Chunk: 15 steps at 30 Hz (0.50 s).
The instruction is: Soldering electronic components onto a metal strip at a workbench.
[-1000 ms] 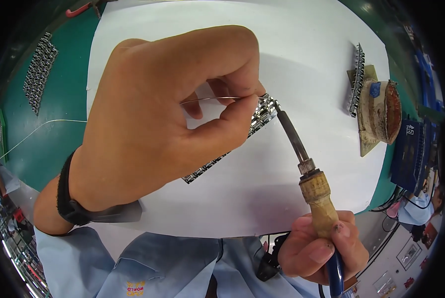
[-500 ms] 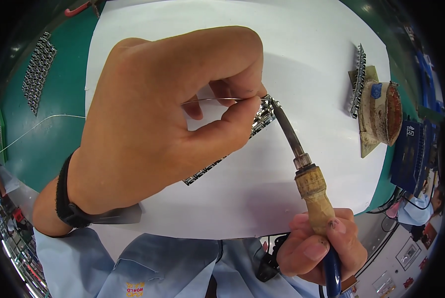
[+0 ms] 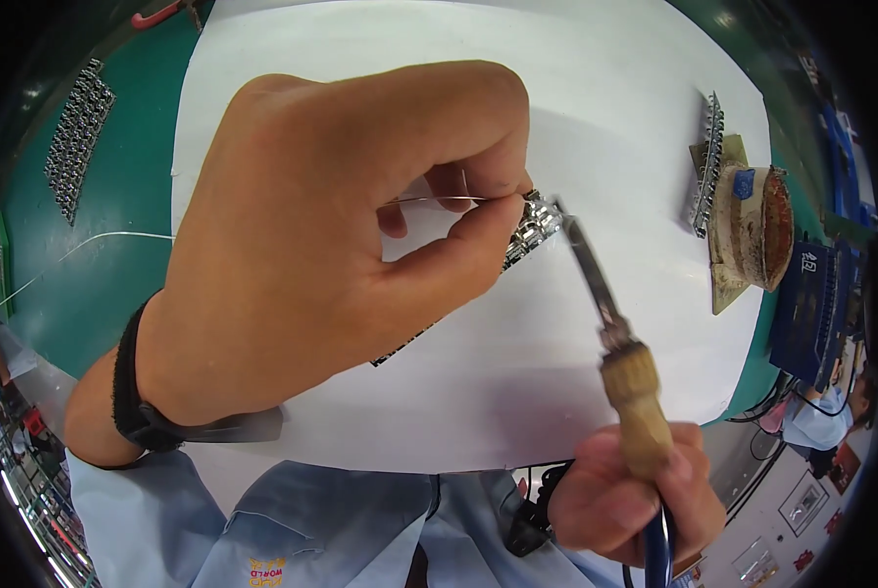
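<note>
My left hand [image 3: 331,225] pinches a thin solder wire [image 3: 429,200] between thumb and forefinger. Beneath those fingertips lies a small circuit board panel [image 3: 534,231] with rows of shiny metal parts, mostly hidden by the hand; its lower corner peeks out under the wrist side. In my right hand [image 3: 640,490], fingers wrap the blue grip of a soldering iron [image 3: 632,392] with a wooden collar. The iron's dark tip points up and left, close to the board's right end; whether it touches cannot be made out.
White paper [image 3: 439,412] covers the green bench mat [image 3: 135,196]. Another board panel [image 3: 79,137] lies at left; a third [image 3: 710,162] leans by a round, crusted iron-tip stand or tin [image 3: 762,225] at right. A blue box [image 3: 809,304] with cables stands beyond it.
The soldering iron has shifted slightly right and down, its tip drawing back from the board's end. The left hand and the board have moved a little to the right.
</note>
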Each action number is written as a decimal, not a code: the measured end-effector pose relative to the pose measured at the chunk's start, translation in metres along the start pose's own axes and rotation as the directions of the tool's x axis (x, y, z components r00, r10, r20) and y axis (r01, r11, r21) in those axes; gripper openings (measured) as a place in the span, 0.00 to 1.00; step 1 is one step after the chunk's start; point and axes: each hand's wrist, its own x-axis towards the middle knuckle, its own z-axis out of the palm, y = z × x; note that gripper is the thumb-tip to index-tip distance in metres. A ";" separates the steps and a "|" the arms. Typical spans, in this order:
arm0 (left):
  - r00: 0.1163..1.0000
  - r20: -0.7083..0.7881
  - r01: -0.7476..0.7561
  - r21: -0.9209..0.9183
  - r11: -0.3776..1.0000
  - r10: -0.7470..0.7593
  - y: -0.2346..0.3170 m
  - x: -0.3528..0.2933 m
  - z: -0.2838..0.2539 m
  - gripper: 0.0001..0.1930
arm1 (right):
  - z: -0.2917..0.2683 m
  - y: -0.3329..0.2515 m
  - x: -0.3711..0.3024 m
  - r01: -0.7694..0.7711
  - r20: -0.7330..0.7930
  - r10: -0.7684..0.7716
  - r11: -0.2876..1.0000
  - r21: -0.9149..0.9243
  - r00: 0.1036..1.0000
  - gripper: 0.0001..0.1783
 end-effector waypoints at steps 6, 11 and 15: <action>1.000 0.023 -0.001 0.028 1.000 0.001 0.003 0.000 -0.003 0.06 | 0.002 0.001 -0.007 0.007 -0.089 -0.008 1.000 -0.009 0.996 0.17; 1.000 0.025 0.008 0.038 0.999 -0.009 0.002 0.000 -0.003 0.06 | -0.005 0.001 0.000 -0.014 0.010 0.014 1.000 0.011 1.000 0.18; 1.000 0.018 0.009 0.025 1.000 -0.010 0.001 -0.001 -0.002 0.07 | -0.003 -0.004 0.000 -0.069 0.046 0.069 0.998 -0.002 0.997 0.18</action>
